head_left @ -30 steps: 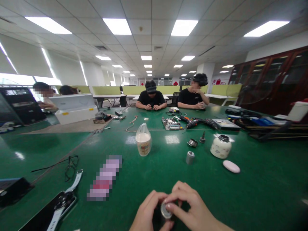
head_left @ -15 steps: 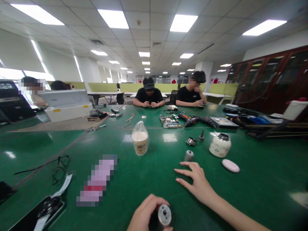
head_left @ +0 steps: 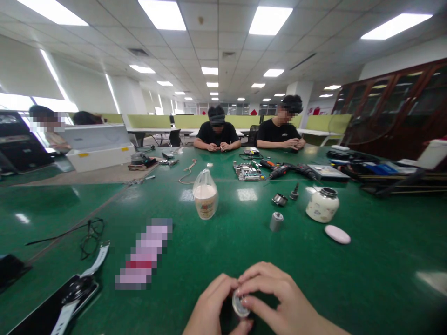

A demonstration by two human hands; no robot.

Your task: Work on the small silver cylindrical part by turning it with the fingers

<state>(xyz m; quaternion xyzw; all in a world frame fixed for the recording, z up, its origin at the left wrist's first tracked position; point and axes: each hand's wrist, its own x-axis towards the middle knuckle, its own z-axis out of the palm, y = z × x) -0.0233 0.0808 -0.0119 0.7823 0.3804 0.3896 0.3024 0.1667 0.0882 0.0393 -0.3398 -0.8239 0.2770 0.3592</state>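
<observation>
My left hand (head_left: 209, 307) grips a small metal cylinder (head_left: 239, 304) at the bottom edge of the view, just above the green table (head_left: 314, 279). My right hand (head_left: 275, 298) curls over it, with fingertips pressed on the cylinder's round silver end. Most of the cylinder's body is hidden by my fingers. A similar grey cylinder (head_left: 276, 221) stands upright on the table farther out, beyond my right hand.
A wrapped cup (head_left: 206, 200), a white jar (head_left: 322, 205), a pink oval lid (head_left: 337, 234), small metal parts (head_left: 280, 199), a drill (head_left: 289, 171) and a circuit board (head_left: 247, 171) lie ahead. Glasses (head_left: 91, 235) and a watch (head_left: 75, 291) lie left. Two people sit opposite.
Half a second ago my right hand was stretched out flat on the table toward the grey cylinder; it has come back and closed on the cylinder in my left hand.
</observation>
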